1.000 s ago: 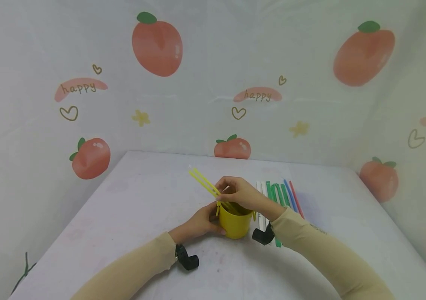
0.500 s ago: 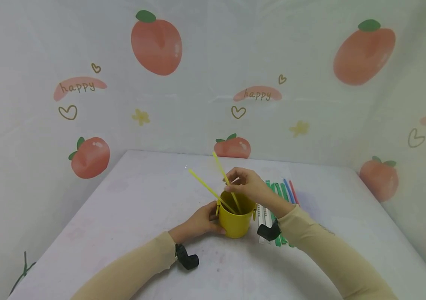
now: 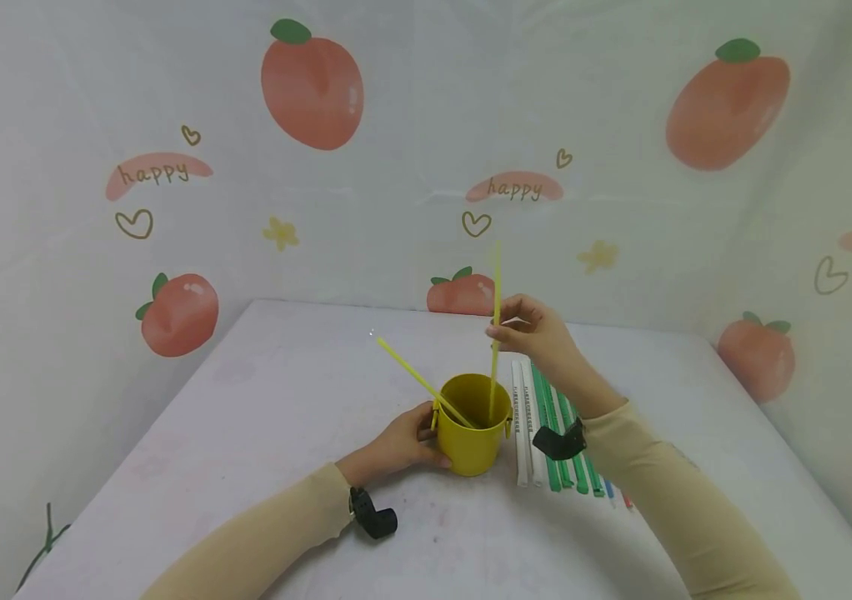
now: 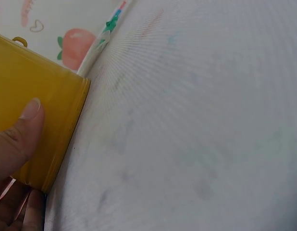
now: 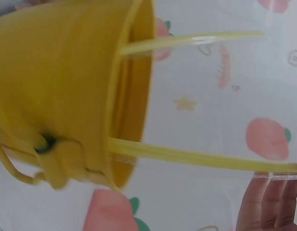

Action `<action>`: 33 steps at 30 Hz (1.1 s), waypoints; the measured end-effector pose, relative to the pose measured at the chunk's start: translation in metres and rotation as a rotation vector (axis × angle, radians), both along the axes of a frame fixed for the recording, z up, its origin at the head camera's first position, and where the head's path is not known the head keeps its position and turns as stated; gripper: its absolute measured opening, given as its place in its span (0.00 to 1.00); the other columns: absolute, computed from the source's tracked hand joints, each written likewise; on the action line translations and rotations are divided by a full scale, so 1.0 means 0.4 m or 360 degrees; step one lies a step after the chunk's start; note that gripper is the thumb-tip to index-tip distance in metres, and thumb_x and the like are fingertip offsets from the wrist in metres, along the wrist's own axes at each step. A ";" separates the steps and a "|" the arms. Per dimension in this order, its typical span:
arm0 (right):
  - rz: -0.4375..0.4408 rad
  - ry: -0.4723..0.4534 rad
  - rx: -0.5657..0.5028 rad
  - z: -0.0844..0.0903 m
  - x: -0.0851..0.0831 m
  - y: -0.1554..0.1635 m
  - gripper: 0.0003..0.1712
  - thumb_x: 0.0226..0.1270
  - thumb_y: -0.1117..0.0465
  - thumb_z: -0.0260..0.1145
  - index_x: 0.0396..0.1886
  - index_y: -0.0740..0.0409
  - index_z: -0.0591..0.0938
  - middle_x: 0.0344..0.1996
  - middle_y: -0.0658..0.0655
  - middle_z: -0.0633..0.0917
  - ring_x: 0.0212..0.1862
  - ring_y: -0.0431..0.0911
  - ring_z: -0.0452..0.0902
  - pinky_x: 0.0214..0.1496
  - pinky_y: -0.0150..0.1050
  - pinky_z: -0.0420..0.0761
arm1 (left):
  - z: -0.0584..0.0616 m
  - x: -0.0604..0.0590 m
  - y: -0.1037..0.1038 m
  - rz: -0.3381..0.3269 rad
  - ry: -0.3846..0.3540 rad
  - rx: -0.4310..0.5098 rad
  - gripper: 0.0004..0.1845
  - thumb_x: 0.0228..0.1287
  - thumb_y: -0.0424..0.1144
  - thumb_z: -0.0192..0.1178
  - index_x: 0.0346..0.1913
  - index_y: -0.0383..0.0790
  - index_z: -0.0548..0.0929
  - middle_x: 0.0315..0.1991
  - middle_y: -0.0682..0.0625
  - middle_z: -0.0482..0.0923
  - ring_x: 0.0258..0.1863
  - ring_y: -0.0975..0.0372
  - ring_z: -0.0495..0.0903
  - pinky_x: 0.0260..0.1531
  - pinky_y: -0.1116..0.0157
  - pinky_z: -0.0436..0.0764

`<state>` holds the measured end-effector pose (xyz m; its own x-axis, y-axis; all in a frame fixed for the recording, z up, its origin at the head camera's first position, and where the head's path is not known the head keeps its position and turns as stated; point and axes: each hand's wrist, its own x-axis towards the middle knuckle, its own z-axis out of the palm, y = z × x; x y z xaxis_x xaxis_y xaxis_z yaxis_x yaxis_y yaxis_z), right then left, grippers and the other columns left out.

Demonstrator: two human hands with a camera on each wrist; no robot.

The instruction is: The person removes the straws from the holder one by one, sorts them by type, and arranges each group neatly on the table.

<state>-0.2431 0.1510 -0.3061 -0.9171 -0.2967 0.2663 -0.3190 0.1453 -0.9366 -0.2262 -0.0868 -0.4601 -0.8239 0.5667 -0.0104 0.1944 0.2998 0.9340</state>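
Right hand (image 3: 538,333) is pinching a yellow straw (image 3: 496,333) upright, tip just inside the yellow bucket (image 3: 471,433) that the left hand (image 3: 399,446) grips on the table (image 3: 246,433), so a snag on the rim could tip it.

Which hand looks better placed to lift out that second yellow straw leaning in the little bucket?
Probably the right hand, once free: it pinches one yellow straw directly above the yellow bucket. The left hand grips the bucket's side, steadying it, below the leaning straw.
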 end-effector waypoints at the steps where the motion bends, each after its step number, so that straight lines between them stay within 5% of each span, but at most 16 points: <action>1: -0.0008 0.0014 -0.0049 0.006 -0.001 0.008 0.09 0.64 0.67 0.67 0.40 0.56 0.76 0.36 0.46 0.79 0.40 0.37 0.82 0.44 0.32 0.86 | 0.000 0.000 0.000 0.0000 0.0001 -0.0001 0.42 0.49 0.33 0.74 0.68 0.44 0.66 0.67 0.49 0.69 0.69 0.54 0.67 0.68 0.55 0.69; 5: -0.0046 0.0054 -0.0303 0.031 -0.004 0.041 0.11 0.64 0.70 0.65 0.38 0.49 0.78 0.37 0.48 0.80 0.39 0.38 0.81 0.44 0.31 0.86 | -0.002 -0.002 0.001 -0.0001 -0.0009 0.0007 0.42 0.49 0.33 0.75 0.68 0.44 0.66 0.68 0.49 0.68 0.69 0.53 0.67 0.68 0.55 0.69; 10: -0.0059 0.0079 -0.0674 0.066 -0.005 0.087 0.13 0.63 0.74 0.64 0.37 0.51 0.80 0.37 0.50 0.78 0.39 0.40 0.78 0.44 0.32 0.86 | -0.002 -0.003 0.001 -0.0001 -0.0022 0.0002 0.42 0.49 0.34 0.75 0.68 0.45 0.66 0.68 0.50 0.68 0.69 0.53 0.66 0.69 0.55 0.69; 14: -0.0108 0.0112 -0.0811 0.086 -0.003 0.130 0.13 0.63 0.76 0.62 0.40 0.54 0.80 0.37 0.49 0.79 0.39 0.40 0.77 0.42 0.33 0.87 | -0.001 -0.001 0.001 -0.0003 -0.0028 0.0009 0.42 0.49 0.34 0.75 0.68 0.45 0.66 0.68 0.49 0.68 0.70 0.53 0.65 0.69 0.54 0.68; 25: -0.0281 0.0121 -0.0830 0.062 0.004 0.247 0.18 0.63 0.76 0.62 0.47 0.53 0.78 0.33 0.51 0.81 0.39 0.41 0.80 0.38 0.31 0.87 | -0.002 -0.001 0.001 -0.0003 -0.0033 0.0022 0.42 0.49 0.33 0.75 0.67 0.44 0.66 0.68 0.50 0.68 0.70 0.53 0.65 0.69 0.54 0.67; 33: -0.0490 0.0031 -0.0633 0.005 -0.001 0.326 0.16 0.61 0.73 0.66 0.44 0.51 0.77 0.30 0.47 0.81 0.34 0.36 0.81 0.35 0.28 0.86 | -0.007 -0.004 0.002 0.0008 -0.0029 0.0003 0.42 0.49 0.34 0.75 0.68 0.45 0.66 0.68 0.50 0.68 0.70 0.53 0.65 0.69 0.54 0.68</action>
<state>-0.2435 0.2812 -0.3040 -0.9399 0.1145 0.3218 -0.3354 -0.1315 -0.9328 -0.2279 -0.0858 -0.4629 -0.8264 0.5626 -0.0244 0.1759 0.2991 0.9379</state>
